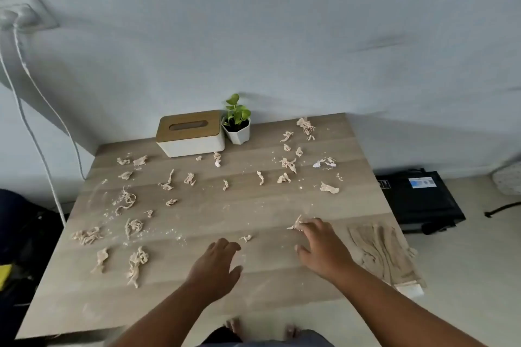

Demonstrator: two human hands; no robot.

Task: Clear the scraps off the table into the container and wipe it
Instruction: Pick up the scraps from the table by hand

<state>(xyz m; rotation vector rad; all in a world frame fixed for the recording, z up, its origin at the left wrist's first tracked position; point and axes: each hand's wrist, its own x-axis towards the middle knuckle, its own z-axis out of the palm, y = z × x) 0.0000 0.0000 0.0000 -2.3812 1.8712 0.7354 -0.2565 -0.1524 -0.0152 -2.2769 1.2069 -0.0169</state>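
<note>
On the table [214, 211], near edge: small scrap [245, 238] lying just beyond and right of the left hand [215, 267], fingers loosely spread, empty; right hand [321, 245], fingertips touching a larger scrap [296, 224], grip unclear.

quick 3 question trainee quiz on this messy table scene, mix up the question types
1. True or false: the left hand is holding a scrap.
2. What does the right hand touch? A) plant pot B) a scrap C) cloth
3. Fill in: the plant pot stands directly right of the ____.

Key
1. False; it hovers open over the table.
2. B, its fingertips are on a scrap; the cloth lies apart.
3. tissue box
</note>
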